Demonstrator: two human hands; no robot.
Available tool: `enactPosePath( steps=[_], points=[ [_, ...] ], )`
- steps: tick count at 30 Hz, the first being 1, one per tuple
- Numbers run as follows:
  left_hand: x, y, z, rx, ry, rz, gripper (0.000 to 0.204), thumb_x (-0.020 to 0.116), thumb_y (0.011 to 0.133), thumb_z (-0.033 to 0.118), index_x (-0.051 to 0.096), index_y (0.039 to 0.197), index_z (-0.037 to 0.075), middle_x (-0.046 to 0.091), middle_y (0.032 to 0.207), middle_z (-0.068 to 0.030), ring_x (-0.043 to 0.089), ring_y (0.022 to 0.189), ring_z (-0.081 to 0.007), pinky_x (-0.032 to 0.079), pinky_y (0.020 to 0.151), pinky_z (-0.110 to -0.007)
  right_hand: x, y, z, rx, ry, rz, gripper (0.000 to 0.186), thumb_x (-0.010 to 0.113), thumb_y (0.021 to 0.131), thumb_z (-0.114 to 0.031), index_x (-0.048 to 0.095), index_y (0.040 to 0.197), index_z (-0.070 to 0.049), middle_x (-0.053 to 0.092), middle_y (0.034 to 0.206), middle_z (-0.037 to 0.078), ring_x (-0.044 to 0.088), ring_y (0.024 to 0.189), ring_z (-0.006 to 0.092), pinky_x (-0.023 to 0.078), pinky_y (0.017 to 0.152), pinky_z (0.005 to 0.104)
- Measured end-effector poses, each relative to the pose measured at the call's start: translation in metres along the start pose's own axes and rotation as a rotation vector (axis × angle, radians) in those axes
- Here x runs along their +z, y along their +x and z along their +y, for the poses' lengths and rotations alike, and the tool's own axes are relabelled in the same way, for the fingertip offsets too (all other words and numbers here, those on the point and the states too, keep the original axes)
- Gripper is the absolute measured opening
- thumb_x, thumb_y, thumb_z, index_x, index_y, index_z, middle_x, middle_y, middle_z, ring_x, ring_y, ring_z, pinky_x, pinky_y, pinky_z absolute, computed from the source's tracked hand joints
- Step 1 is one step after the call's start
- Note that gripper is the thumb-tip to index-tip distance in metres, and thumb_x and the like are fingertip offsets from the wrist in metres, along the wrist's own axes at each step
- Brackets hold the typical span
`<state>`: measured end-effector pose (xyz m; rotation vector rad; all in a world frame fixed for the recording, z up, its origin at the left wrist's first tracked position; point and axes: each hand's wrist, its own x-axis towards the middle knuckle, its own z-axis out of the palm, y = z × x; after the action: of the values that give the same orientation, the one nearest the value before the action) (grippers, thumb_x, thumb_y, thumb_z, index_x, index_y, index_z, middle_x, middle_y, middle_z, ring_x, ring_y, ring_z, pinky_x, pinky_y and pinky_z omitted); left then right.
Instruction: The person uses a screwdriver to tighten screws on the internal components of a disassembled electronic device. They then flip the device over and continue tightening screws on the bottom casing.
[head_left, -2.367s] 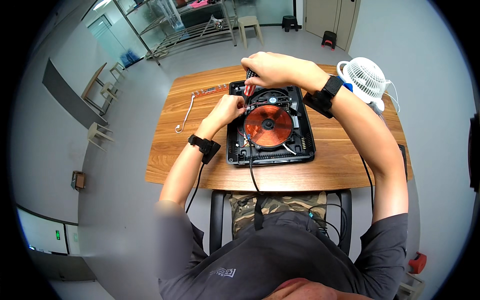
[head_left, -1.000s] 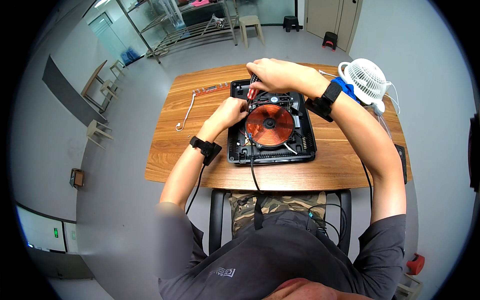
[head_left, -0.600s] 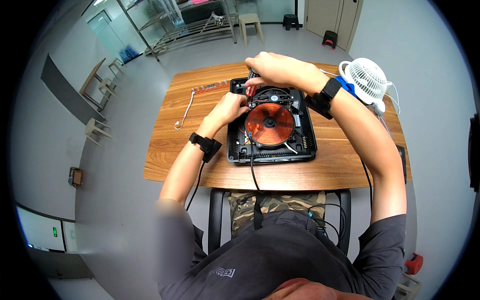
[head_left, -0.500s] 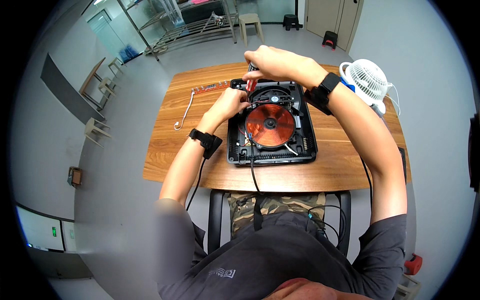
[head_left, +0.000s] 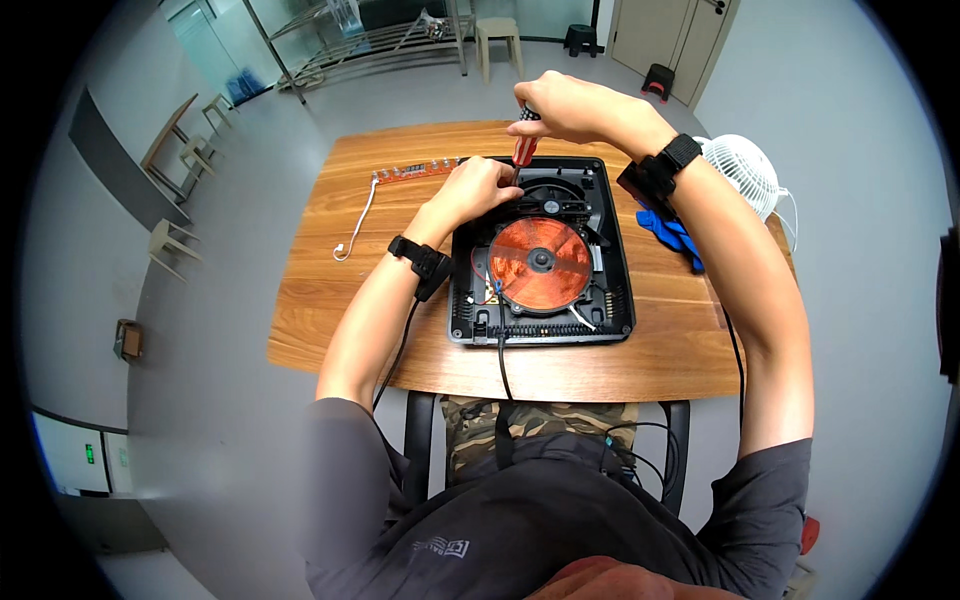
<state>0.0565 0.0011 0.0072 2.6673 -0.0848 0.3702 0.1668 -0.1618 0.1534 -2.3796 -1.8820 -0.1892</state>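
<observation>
Right hand (head_left: 557,106) grips red screwdriver (head_left: 525,151), pointing down over black case (head_left: 611,228) on bench (head_left: 320,310); left hand (head_left: 478,190) beside screwdriver, cannot tell if grip closed

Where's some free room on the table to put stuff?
Bare table shows at left, between the white cable and left forearm, and at right, between the black housing, blue cloth and right forearm. Crowded: the housing's far left corner, with the left hand, right hand and screwdriver, and beside the white fan.
</observation>
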Motion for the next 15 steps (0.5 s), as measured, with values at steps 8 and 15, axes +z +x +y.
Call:
enactPosePath(
  steps=[8,15],
  points=[
    [0.008,-0.024,-0.047,0.057,-0.003,-0.062,0.026,0.079,0.083,0.020,0.076,0.102,0.004,0.066,0.105,-0.0154,0.064,0.104,-0.0331,0.052,0.092,-0.040,0.013,0.005,0.010,0.032,0.027,-0.078,0.052,0.069,0.095,-0.046,0.064,0.098,0.005,0.067,0.077,0.024,0.066,0.075,0.0414,0.053,0.068,0.0467],
    [0.015,-0.033,-0.043,0.066,-0.057,-0.037,0.037,0.082,0.081,0.028,0.074,0.110,0.006,0.063,0.108,-0.0134,0.063,0.104,-0.0323,0.052,0.092,-0.041,0.017,0.010,0.003,0.042,0.052,-0.111,0.052,0.069,0.094,-0.046,0.064,0.099,0.006,0.067,0.077,0.024,0.066,0.076,0.0431,0.054,0.069,0.0462]
  ],
)
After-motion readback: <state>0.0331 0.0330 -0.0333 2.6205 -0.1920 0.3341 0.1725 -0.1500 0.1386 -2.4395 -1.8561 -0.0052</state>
